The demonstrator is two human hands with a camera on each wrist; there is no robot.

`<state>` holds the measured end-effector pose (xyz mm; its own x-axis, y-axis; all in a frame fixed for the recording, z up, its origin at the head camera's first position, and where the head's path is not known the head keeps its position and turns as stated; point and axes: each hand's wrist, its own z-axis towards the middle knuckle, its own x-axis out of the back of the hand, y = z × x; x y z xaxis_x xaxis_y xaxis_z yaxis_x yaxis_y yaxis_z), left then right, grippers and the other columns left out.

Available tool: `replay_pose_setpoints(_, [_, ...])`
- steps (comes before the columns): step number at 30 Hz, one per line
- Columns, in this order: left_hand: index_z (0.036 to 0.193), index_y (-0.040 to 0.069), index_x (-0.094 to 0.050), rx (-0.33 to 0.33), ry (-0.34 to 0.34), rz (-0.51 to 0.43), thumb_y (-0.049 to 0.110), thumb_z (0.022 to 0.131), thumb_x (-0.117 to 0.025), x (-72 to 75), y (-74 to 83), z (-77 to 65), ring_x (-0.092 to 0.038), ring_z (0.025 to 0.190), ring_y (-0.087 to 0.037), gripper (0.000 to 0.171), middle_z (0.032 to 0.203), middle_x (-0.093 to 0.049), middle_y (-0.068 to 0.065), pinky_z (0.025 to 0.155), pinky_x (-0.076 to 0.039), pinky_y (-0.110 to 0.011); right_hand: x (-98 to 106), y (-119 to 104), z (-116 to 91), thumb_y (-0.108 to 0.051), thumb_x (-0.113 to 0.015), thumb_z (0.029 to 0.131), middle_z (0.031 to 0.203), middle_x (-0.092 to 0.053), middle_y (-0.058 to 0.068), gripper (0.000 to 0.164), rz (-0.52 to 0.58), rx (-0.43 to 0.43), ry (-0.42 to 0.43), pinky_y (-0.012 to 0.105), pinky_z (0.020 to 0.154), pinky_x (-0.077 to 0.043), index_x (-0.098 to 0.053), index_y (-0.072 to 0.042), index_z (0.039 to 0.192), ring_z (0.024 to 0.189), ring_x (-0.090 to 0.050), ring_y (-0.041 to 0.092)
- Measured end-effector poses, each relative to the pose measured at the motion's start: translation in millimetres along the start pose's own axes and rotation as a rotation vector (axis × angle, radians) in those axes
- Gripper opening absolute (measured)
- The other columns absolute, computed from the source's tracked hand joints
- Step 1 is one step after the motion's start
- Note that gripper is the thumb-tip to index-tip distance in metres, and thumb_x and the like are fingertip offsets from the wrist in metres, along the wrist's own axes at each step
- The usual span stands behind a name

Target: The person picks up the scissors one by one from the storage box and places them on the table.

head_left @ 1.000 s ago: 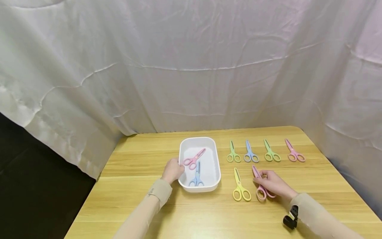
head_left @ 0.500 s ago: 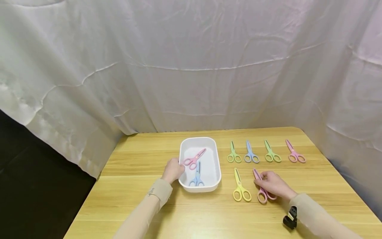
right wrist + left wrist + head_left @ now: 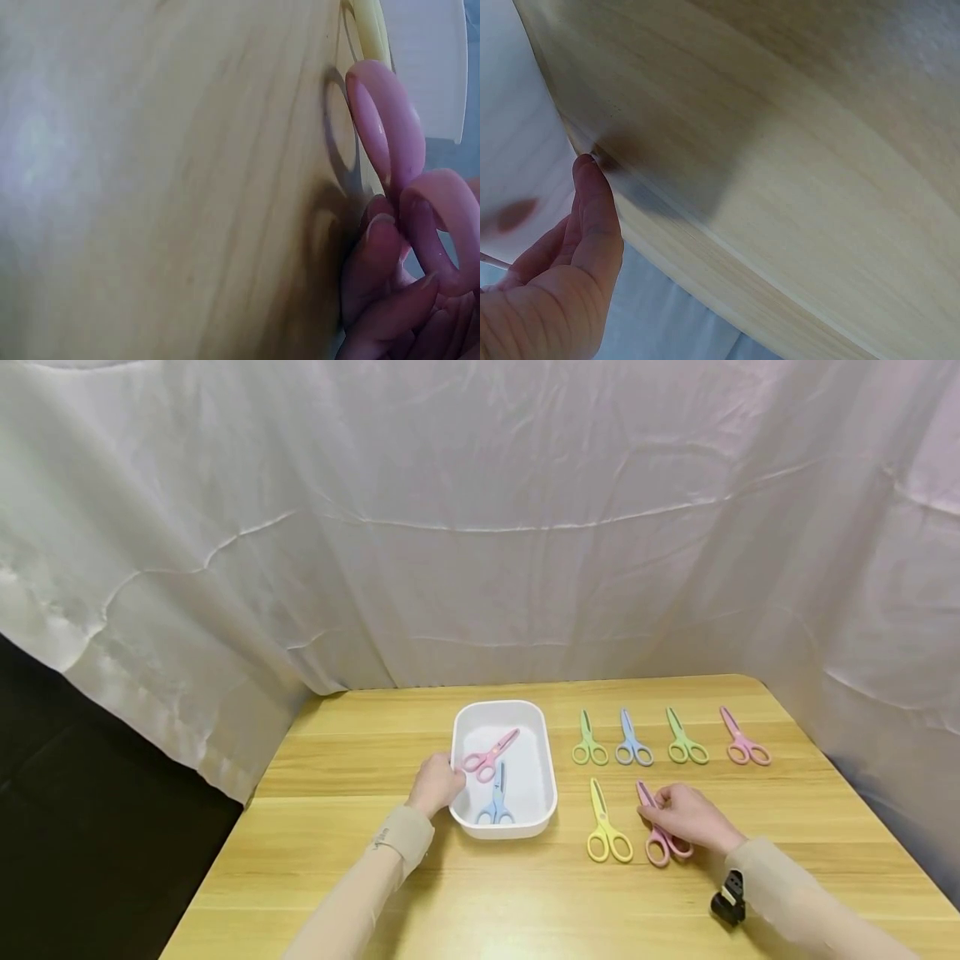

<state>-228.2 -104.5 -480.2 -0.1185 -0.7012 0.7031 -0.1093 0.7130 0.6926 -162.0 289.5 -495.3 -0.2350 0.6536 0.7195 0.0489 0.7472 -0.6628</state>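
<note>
My left hand (image 3: 436, 787) holds the left wall of a white plastic tray (image 3: 542, 777), thumb over the rim. Inside the tray lie pink scissors (image 3: 487, 758) and blue scissors (image 3: 497, 797). With my right hand (image 3: 693, 817) I pinch another pair of pink scissors (image 3: 657, 842) around the blades, tip pointing away from me. In the right wrist view, their finger loops (image 3: 405, 120) stand a little off the wood and cast shadows on it. Yellow scissors (image 3: 602, 827) lie just left of this pair. The left wrist view has my left fingers (image 3: 592, 202) against the tray's outer wall.
Behind my right hand, a row of scissors lies on the wooden table (image 3: 337, 843): green (image 3: 588, 745), blue (image 3: 632, 743), green (image 3: 682, 743) and pink (image 3: 742, 743). A pale curtain (image 3: 480, 568) hangs behind the table's far edge.
The pink scissors in my right hand have shifted slightly toward me, beside the yellow pair. My left hand keeps its hold on the tray, which stays in place.
</note>
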Motion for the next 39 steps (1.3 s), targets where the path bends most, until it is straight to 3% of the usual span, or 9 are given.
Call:
replay_pose_setpoints(16, [0.116, -0.006, -0.067, -0.022, 0.008, 0.007, 0.002, 0.085, -0.057, 0.0, 0.8, -0.9, -0.07, 0.079, -0.023, 0.034, 0.096, -0.073, -0.019, 0.067, -0.065, -0.032, 2.6, -1.6, 1.5, -0.041, -0.064, 0.093, 0.042, -0.043, -0.01, 0.048, -0.297, 0.056, 0.093, 0.024, 0.041, -0.033, -0.05, -0.018, 0.054, 0.04, -0.045, 0.009])
replay_pose_setpoints(27, [0.112, -0.006, -0.069, -0.03, 0.02, 0.023, 0.002, 0.084, -0.057, -1.2, 0.3, -0.4, -0.069, 0.079, -0.022, 0.032, 0.095, -0.072, -0.018, 0.066, -0.064, -0.031, -0.5, -2.5, 4.0, -0.045, -0.064, 0.092, 0.042, -0.04, -0.01, 0.052, -0.417, 0.061, 0.157, 0.025, 0.04, -0.028, -0.048, -0.02, 0.049, 0.042, -0.041, 0.011])
replay_pose_setpoints(31, [0.113, -0.006, -0.068, -0.024, 0.021, 0.029, 0.002, 0.084, -0.057, -1.2, 0.7, 0.2, -0.069, 0.08, -0.022, 0.032, 0.096, -0.072, -0.018, 0.067, -0.064, -0.031, 0.7, -0.2, 5.1, -0.048, -0.063, 0.092, 0.045, -0.039, -0.009, 0.054, -0.418, 0.071, 0.167, 0.025, 0.04, -0.027, -0.046, -0.02, 0.048, 0.043, -0.039, 0.01])
replay_pose_setpoints(39, [0.114, -0.006, -0.068, 0.0, 0.012, 0.02, 0.002, 0.085, -0.057, -0.6, 0.4, 0.5, -0.069, 0.08, -0.023, 0.032, 0.095, -0.072, -0.018, 0.067, -0.065, -0.032, 7.4, 0.7, 5.1, -0.046, -0.066, 0.091, 0.046, -0.037, -0.012, 0.051, -0.335, 0.123, 0.1, 0.022, 0.042, -0.027, -0.046, -0.021, 0.051, 0.044, -0.036, 0.008])
